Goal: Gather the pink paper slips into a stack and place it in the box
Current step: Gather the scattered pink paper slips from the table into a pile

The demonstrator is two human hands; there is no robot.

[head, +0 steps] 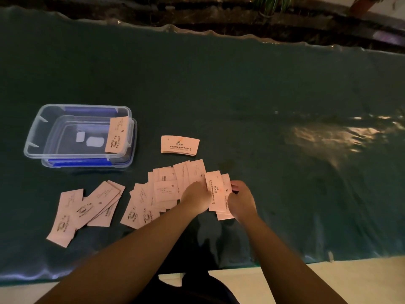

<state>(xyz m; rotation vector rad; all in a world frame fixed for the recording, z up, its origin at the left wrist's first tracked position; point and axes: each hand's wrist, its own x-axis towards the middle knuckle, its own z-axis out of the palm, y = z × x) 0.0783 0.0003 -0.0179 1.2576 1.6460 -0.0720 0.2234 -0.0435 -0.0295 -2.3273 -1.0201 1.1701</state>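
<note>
Pink paper slips lie scattered on the dark green table cover. One loose pile (pixel 162 191) spreads just left of my hands, another group (pixel 83 211) lies further left. A small neat stack (pixel 179 145) rests apart, beyond the pile. A clear plastic box (pixel 32 137) stands at the left with one pink slip (pixel 117 134) leaning against its right wall. My left hand (pixel 196 197) and my right hand (pixel 241 201) together hold a few slips (pixel 217 191) upright between them, just above the table.
The box sits on its blue-edged lid (pixel 87 162). The table's near edge (pixel 306 258) runs just in front of me, with pale floor below. A dark ledge with plants (pixel 271 5) borders the far side. Light glare marks the cover at the right.
</note>
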